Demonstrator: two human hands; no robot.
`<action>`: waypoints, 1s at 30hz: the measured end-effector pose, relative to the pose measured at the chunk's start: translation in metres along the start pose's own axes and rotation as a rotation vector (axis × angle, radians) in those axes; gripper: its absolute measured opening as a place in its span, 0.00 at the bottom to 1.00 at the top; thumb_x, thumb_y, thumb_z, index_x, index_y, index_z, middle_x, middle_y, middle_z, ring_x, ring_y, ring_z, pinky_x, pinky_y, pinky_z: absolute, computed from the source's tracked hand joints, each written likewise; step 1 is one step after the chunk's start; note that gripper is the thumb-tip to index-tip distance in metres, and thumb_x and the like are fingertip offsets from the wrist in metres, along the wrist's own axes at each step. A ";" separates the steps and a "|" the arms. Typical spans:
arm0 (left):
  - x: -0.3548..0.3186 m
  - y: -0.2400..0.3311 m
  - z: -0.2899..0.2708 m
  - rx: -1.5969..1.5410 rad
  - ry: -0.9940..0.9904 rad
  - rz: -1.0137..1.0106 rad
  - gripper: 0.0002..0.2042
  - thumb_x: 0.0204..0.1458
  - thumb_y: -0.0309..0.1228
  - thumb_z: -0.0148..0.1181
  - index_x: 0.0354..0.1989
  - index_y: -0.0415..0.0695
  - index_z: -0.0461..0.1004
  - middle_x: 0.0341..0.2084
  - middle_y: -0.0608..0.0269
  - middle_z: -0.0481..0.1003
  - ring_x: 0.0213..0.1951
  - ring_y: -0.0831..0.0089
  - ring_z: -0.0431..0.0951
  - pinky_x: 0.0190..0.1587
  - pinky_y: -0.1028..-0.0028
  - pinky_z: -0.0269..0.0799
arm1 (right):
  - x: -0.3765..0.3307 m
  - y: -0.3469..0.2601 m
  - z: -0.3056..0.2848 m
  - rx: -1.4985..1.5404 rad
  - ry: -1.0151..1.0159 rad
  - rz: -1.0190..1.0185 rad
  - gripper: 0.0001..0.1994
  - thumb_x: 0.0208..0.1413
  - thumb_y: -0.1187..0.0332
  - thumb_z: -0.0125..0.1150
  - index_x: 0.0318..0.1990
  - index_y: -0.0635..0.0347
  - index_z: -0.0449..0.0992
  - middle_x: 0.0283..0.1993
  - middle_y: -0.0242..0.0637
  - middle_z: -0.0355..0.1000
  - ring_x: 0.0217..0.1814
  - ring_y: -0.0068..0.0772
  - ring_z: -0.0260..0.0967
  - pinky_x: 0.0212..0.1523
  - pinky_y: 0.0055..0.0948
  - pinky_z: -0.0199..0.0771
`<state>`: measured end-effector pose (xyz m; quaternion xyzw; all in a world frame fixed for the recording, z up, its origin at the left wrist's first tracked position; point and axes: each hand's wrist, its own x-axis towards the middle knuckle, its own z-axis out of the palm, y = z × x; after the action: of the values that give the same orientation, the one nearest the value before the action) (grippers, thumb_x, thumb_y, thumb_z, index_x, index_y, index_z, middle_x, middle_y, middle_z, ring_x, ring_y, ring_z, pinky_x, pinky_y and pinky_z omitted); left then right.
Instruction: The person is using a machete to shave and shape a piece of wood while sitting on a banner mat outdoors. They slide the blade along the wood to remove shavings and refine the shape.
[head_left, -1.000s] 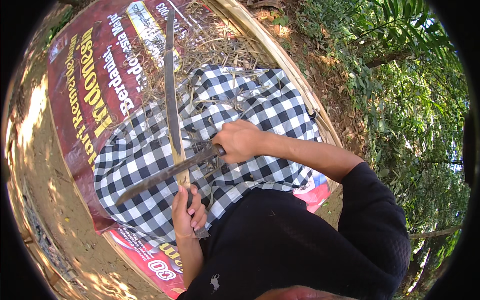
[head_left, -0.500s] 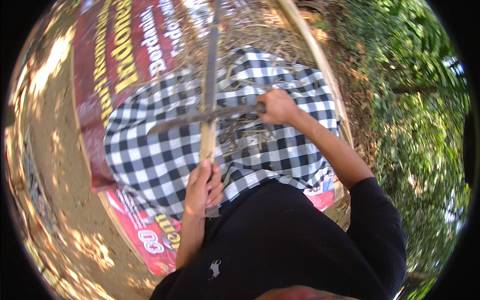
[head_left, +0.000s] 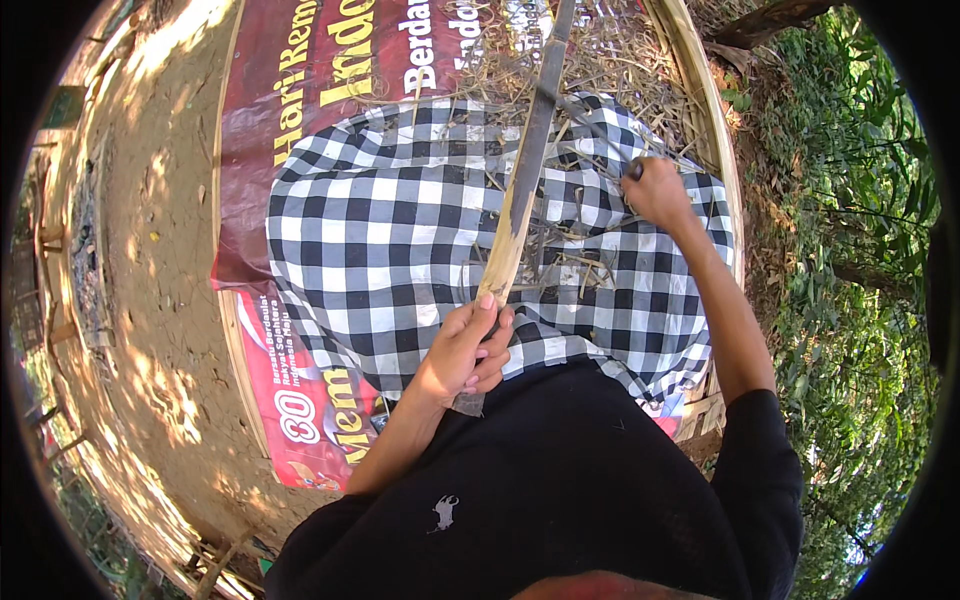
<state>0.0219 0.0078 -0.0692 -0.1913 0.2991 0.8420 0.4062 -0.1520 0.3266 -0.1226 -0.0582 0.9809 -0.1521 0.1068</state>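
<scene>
My left hand (head_left: 468,350) is closed around the near end of a long bamboo strip (head_left: 545,110). The strip slants away from me, its near stretch pale and scraped, its far stretch dark. Gripped by its dark handle in my right hand (head_left: 660,192) is a long knife (head_left: 600,130), its blade smeared by motion. The blade points far and left, to the right of the strip, and its tip comes close to the strip's dark part; I cannot tell whether they touch. A black-and-white checkered cloth (head_left: 400,235) covers my lap beneath both hands.
Thin shavings (head_left: 640,75) lie scattered over the cloth and beyond it. A red printed banner (head_left: 250,190) covers the wooden-edged platform (head_left: 722,110) I sit on. Bare dirt ground (head_left: 160,290) stretches on the left; green plants (head_left: 850,270) grow on the right.
The knife lay across the strip pointing left; my right hand has drawn it off to the right and its blade has swung to point away. The strip tilts further right at its far end.
</scene>
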 end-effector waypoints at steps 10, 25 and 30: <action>-0.002 0.013 -0.019 -0.018 0.005 -0.009 0.21 0.70 0.51 0.39 0.38 0.43 0.64 0.15 0.76 0.53 0.09 0.87 0.50 0.09 0.82 0.47 | -0.033 -0.058 0.004 0.007 -0.267 -0.267 0.08 0.45 0.64 0.64 0.27 0.59 0.78 0.23 0.50 0.74 0.31 0.58 0.74 0.40 0.50 0.75; 0.006 -0.002 -0.019 -0.045 0.048 0.021 0.19 0.70 0.49 0.39 0.38 0.44 0.63 0.13 0.75 0.52 0.07 0.86 0.49 0.07 0.82 0.45 | -0.011 -0.019 0.013 -0.024 -0.193 -0.098 0.12 0.42 0.61 0.63 0.32 0.57 0.80 0.29 0.51 0.78 0.37 0.54 0.79 0.44 0.49 0.79; 0.001 0.007 -0.008 -0.057 0.025 0.034 0.18 0.71 0.47 0.37 0.39 0.44 0.61 0.13 0.75 0.53 0.06 0.86 0.49 0.05 0.82 0.44 | -0.038 -0.047 -0.013 -0.011 -0.260 -0.207 0.10 0.43 0.63 0.62 0.29 0.59 0.79 0.26 0.50 0.77 0.33 0.56 0.78 0.40 0.48 0.79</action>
<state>0.0169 -0.0005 -0.0737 -0.2079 0.2834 0.8546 0.3823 -0.1143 0.2916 -0.0887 -0.1787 0.9484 -0.1481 0.2161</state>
